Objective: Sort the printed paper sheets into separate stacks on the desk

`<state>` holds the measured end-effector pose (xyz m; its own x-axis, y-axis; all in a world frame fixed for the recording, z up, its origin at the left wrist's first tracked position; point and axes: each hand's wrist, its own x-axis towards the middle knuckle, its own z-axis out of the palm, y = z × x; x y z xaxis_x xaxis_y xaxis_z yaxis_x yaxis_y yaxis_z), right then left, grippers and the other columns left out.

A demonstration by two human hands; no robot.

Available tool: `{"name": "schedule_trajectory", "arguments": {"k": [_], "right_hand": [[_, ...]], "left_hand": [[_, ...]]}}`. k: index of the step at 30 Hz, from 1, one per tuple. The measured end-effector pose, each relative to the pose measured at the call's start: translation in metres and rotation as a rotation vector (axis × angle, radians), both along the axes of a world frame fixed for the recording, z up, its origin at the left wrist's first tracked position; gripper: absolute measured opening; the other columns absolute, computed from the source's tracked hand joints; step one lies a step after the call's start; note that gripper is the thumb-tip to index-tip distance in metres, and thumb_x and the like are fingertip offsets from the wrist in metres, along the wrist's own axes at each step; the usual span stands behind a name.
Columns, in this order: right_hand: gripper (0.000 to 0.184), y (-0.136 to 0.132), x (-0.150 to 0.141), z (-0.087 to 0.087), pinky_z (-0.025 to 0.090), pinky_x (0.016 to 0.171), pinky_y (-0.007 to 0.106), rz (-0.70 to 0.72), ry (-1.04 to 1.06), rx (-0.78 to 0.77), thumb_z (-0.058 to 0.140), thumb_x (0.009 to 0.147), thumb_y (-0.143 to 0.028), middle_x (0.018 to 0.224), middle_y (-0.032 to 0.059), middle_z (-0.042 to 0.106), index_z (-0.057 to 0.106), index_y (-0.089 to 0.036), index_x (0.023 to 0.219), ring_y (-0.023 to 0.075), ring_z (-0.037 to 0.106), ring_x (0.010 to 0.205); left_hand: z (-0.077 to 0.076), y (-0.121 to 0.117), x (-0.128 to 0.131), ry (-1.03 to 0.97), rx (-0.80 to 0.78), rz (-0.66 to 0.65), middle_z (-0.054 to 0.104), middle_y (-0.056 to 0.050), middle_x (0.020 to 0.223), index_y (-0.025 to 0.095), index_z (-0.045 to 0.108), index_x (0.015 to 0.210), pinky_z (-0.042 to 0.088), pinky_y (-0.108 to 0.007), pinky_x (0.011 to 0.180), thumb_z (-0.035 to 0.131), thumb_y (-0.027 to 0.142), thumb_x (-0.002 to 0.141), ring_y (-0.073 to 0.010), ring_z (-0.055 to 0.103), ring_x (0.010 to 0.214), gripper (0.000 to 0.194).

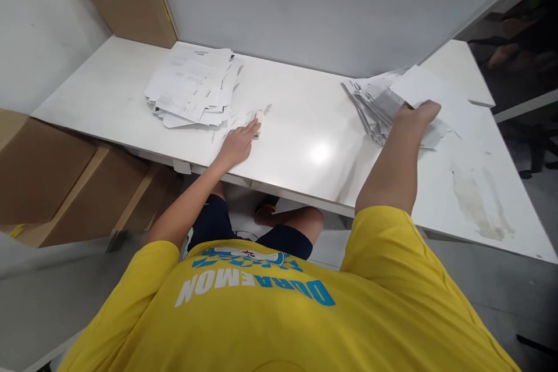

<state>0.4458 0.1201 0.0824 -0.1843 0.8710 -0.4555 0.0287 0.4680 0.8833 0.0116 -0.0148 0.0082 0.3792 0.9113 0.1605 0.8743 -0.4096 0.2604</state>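
My left hand (238,145) rests on the white desk with its fingers on a small cream-coloured stapler (260,118), gripping it from the side. Most of the stapler's lower part is hidden by the fingers. Stretched out to the right, my right hand (417,113) pinches a white sheet of paper (418,86) over a loose stack of papers (370,106). Part of that stack lies under my right hand and forearm. To the left of the stapler is another uneven pile of printed papers (192,84), which neither hand touches.
A cardboard box (126,0) stands at the desk's back left corner, against the partition (331,11). More cardboard boxes (65,180) sit below the left edge. A brownish stain (477,200) marks the right part of the desk (300,122).
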Motion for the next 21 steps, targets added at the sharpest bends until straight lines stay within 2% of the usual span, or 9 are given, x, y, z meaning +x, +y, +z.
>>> {"name": "schedule_trajectory", "arguments": {"k": [3,5,8,10,14,16,17,19,21], "right_hand": [[0.036,-0.002,-0.009,0.004,0.046,0.063,0.015,0.138,0.014,-0.104,0.017,0.068,0.003,0.085,0.0005,0.078,0.026,-0.015,0.038,0.0014,0.071,0.096],[0.038,-0.020,-0.034,0.006,0.049,0.081,0.026,0.290,-0.212,-0.191,0.029,0.074,0.003,0.094,-0.0024,0.078,0.039,-0.015,0.042,0.0036,0.065,0.112],[0.021,-0.061,-0.108,0.002,0.044,0.102,0.045,0.495,-1.004,-0.107,0.056,0.077,-0.006,0.123,0.0018,0.070,0.058,-0.019,0.061,0.0156,0.059,0.128],[0.006,-0.092,-0.172,-0.008,0.051,0.101,0.046,0.601,-1.466,0.024,0.062,0.079,-0.013,0.126,0.0099,0.066,0.062,-0.019,0.080,0.0196,0.059,0.130],[0.016,-0.152,-0.277,-0.040,0.054,0.103,0.043,0.772,-2.093,0.282,0.049,0.087,-0.017,0.121,0.0085,0.068,0.061,-0.020,0.099,0.0180,0.059,0.128],[0.017,-0.177,-0.309,-0.056,0.054,0.103,0.040,0.877,-2.172,0.389,0.050,0.088,-0.023,0.119,0.0069,0.070,0.062,-0.022,0.101,0.0177,0.062,0.123],[0.016,-0.186,-0.320,-0.062,0.054,0.102,0.039,0.943,-2.162,0.433,0.052,0.088,-0.024,0.115,0.0068,0.071,0.062,-0.022,0.099,0.0178,0.064,0.119],[0.013,-0.197,-0.335,-0.071,0.055,0.101,0.037,1.060,-2.110,0.526,0.055,0.086,-0.026,0.106,0.0072,0.074,0.063,-0.021,0.095,0.0182,0.068,0.111],[0.010,-0.196,-0.345,-0.074,0.054,0.101,0.035,1.111,-2.085,0.603,0.059,0.084,-0.025,0.099,0.0073,0.075,0.063,-0.020,0.092,0.0179,0.070,0.102]], "left_hand": [[-0.002,0.000,0.001,-0.014,-0.013,-0.001,0.030,-0.004,0.163,0.020,0.031,0.155,0.042,-0.042,0.102,0.032,0.011,0.091,-0.0259,0.050,0.132,0.064],[-0.006,0.000,0.004,-0.025,-0.018,-0.002,0.030,-0.004,0.163,0.020,0.031,0.155,0.042,-0.044,0.103,0.032,0.012,0.091,-0.0275,0.049,0.132,0.065],[-0.010,-0.002,0.005,-0.109,-0.009,-0.009,0.027,-0.006,0.164,0.022,0.020,0.158,0.041,-0.046,0.106,0.032,0.018,0.094,-0.0289,0.048,0.134,0.066],[-0.007,-0.001,-0.003,-0.200,0.044,0.059,0.021,-0.008,0.166,0.022,0.005,0.160,0.036,-0.047,0.112,0.033,0.025,0.097,-0.0296,0.038,0.143,0.069],[0.015,0.014,-0.055,-0.204,0.144,0.474,0.007,-0.015,0.168,0.013,-0.005,0.159,0.018,-0.054,0.121,0.054,0.037,0.092,-0.0373,0.002,0.154,0.091],[0.029,0.025,-0.087,-0.141,0.079,0.583,0.011,-0.020,0.166,0.008,-0.003,0.158,0.017,-0.053,0.122,0.064,0.038,0.087,-0.0413,0.007,0.152,0.102],[0.035,0.029,-0.100,-0.105,0.022,0.564,0.019,-0.022,0.164,0.007,-0.001,0.158,0.022,-0.052,0.120,0.066,0.037,0.086,-0.0414,0.016,0.150,0.103],[0.045,0.033,-0.115,-0.011,-0.055,0.501,0.040,-0.023,0.153,0.006,0.013,0.157,0.032,-0.049,0.114,0.061,0.031,0.088,-0.0396,0.036,0.141,0.088],[0.052,0.030,-0.115,0.084,-0.067,0.477,0.058,-0.022,0.135,0.007,0.036,0.150,0.040,-0.047,0.105,0.048,0.022,0.093,-0.0373,0.050,0.128,0.060]]}}
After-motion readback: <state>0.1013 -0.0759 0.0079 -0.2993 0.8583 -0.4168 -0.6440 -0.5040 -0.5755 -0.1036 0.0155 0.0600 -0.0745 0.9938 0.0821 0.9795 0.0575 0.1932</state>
